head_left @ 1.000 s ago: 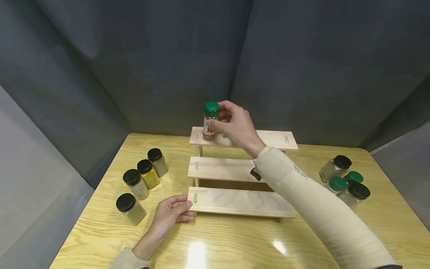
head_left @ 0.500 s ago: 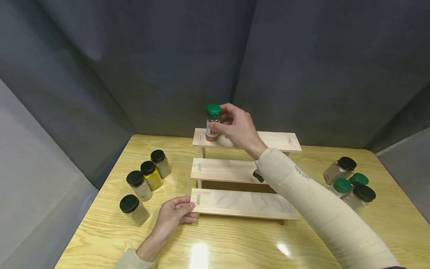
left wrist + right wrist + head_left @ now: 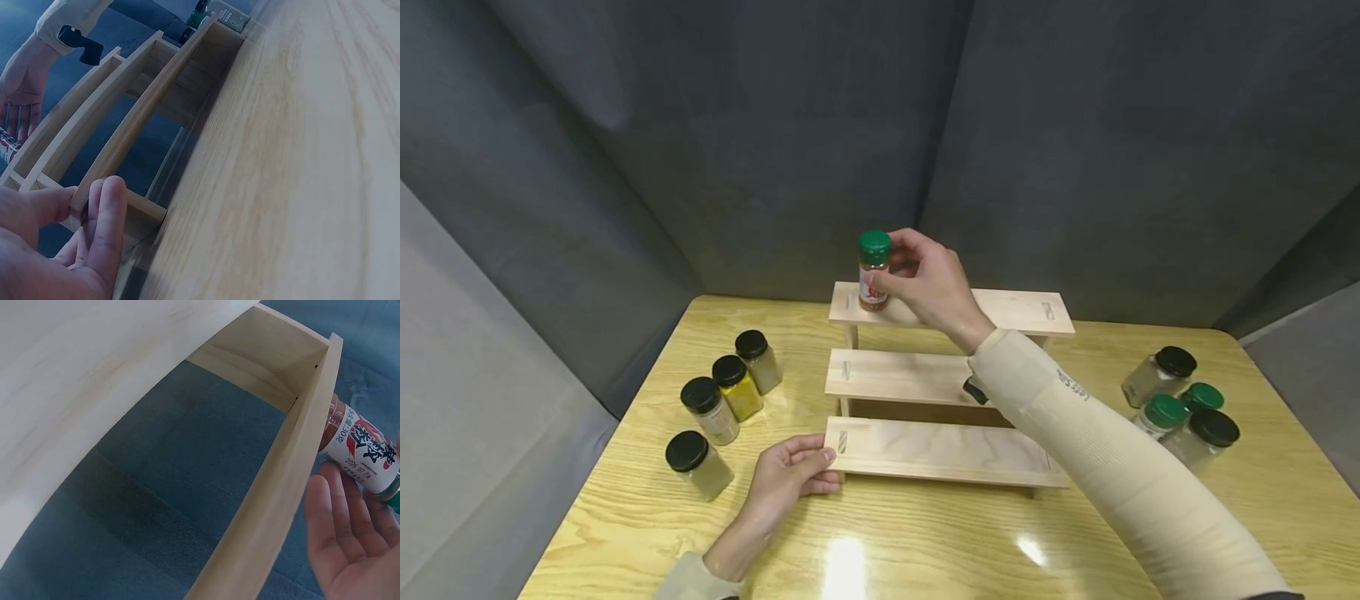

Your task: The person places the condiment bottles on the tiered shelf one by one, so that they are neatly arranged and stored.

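A small spice jar (image 3: 873, 283) with a green lid, red contents and a printed label stands upright at the left of the top shelf. My right hand (image 3: 928, 275) holds it between thumb and fingers from its right side. In the right wrist view the jar (image 3: 359, 444) has its base against the shelf board, with fingers along it. The three-tier wooden rack (image 3: 947, 450) stands on the table. At the left end of its lowest board, my left hand (image 3: 786, 475) pinches the corner, thumb above and fingers beneath, also seen in the left wrist view.
Left of the rack stand several black-lidded jars (image 3: 706, 467), one with yellow contents (image 3: 741, 398). On the right is a cluster of black-lidded jars (image 3: 1159, 375) and green-lidded jars (image 3: 1163, 412). A dark curtain (image 3: 805, 150) hangs behind the wooden table (image 3: 925, 542).
The head view has shifted slightly. Both hands keep their places, the right on the spice jar and the left on the rack's corner.
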A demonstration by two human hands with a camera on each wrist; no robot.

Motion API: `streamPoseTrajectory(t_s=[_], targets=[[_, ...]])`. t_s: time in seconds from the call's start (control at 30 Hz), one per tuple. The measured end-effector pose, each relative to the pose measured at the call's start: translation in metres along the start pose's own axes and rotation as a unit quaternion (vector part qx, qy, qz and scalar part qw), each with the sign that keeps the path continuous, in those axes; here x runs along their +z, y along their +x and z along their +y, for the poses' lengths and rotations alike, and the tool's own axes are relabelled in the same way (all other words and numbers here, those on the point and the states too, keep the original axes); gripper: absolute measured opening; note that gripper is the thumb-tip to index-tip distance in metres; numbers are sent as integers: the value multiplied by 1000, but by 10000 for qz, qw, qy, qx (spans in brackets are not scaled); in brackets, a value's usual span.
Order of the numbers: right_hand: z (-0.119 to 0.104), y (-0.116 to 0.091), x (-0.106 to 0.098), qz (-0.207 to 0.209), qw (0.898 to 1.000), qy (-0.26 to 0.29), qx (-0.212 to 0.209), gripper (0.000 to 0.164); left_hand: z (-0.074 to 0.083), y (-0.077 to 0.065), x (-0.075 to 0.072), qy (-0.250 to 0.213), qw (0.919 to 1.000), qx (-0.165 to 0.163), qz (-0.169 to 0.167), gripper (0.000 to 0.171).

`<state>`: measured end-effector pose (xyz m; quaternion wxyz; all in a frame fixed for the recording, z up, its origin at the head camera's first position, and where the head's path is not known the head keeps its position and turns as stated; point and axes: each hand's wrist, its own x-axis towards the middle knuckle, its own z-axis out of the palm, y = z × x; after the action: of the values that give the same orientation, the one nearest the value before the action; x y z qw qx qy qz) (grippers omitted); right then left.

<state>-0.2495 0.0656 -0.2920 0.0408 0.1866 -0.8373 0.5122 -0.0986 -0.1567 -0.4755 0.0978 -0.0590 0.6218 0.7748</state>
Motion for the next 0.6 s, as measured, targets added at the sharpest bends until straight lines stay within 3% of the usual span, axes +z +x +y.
streamPoseTrajectory(t_s=[0.6], targets=[[2,-6,-7,-66,10000,35,18,52,1,-2,-1,13,9999,-104,86,34]])
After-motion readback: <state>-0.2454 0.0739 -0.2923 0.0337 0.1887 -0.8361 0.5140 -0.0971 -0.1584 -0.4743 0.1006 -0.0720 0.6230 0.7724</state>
